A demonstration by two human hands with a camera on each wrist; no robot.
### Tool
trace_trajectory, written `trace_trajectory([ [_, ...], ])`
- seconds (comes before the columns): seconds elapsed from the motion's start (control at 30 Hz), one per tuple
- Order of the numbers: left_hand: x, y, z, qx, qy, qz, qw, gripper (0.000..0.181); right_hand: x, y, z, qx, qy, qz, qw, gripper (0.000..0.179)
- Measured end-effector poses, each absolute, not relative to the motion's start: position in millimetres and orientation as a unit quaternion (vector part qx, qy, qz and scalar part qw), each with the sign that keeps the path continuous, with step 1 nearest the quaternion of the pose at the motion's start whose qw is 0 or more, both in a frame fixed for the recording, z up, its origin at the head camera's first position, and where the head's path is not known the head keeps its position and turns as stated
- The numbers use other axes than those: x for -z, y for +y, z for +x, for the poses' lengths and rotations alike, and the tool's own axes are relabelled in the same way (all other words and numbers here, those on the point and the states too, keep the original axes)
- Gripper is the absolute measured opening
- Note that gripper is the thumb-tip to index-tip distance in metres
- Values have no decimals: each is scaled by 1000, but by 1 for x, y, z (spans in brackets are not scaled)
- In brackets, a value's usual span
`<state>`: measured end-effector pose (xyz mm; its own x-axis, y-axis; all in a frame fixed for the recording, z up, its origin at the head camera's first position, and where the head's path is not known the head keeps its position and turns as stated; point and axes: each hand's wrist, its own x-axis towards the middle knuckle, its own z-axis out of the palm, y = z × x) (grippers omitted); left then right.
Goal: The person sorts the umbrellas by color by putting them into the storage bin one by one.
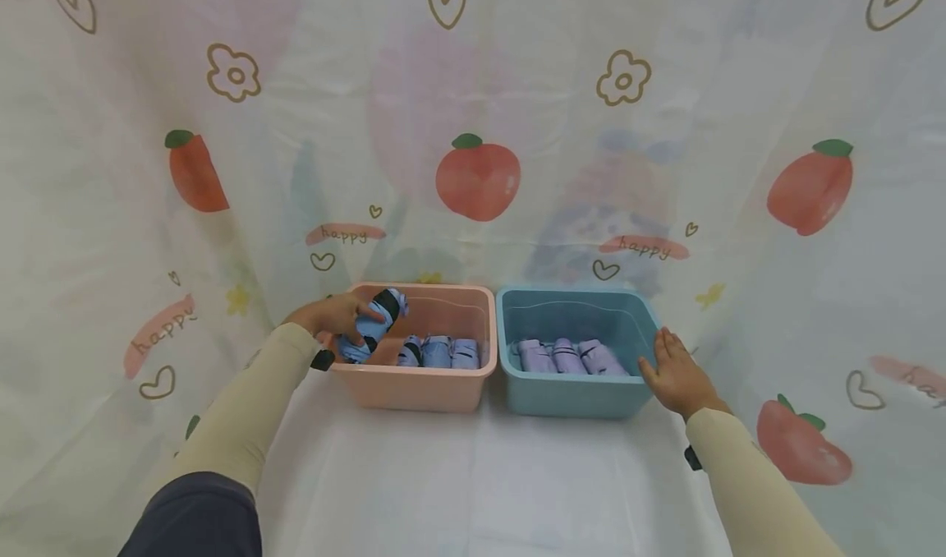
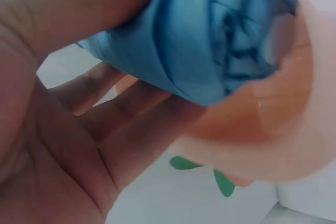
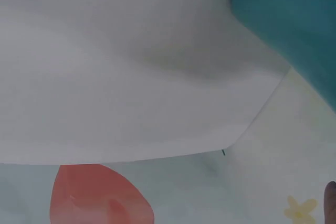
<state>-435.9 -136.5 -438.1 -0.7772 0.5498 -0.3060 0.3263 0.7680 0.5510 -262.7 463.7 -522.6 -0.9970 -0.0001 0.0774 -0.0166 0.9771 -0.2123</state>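
Observation:
My left hand [image 1: 338,317] grips a rolled blue fabric bundle [image 1: 372,327] with black bands, tilted over the left side of the peach plastic bin [image 1: 414,390]. In the left wrist view, thumb and fingers lie around the bundle [image 2: 184,40], and its gathered, wrinkled end faces the bin. Three more blue rolls [image 1: 438,353] lie at the right inside that bin. My right hand [image 1: 681,378] is at the right side of the teal bin [image 1: 576,398], fingers straight against its rim. Three light purple rolls [image 1: 567,357] lie in the teal bin.
Both bins stand side by side on a white surface [image 1: 473,475], a narrow gap between them. A patterned curtain [image 1: 554,171] with fruit, hearts and flowers rises close behind and on both sides.

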Motion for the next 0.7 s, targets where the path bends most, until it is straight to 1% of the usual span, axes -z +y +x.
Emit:
trace_trajectory([
  [0.1, 442, -133, -439, -248, 902, 218, 278, 60, 522, 463, -263, -107, -993, 3, 39, 82],
  [0.2, 447, -130, -443, -249, 901, 189, 300, 58, 522, 462, -263, -106, -994, 0, 38, 81],
  [0.37, 453, -124, -451, -235, 908, 159, 307, 52, 522, 462, -263, -110, -993, 0, 39, 83],
  [0.47, 456, -120, -454, -208, 915, 157, 309, 51, 524, 462, -264, -120, -992, 3, 35, 83],
  [0.7, 468, -109, -469, -125, 922, 199, 308, 49, 523, 463, -262, -118, -992, -2, 38, 80],
])
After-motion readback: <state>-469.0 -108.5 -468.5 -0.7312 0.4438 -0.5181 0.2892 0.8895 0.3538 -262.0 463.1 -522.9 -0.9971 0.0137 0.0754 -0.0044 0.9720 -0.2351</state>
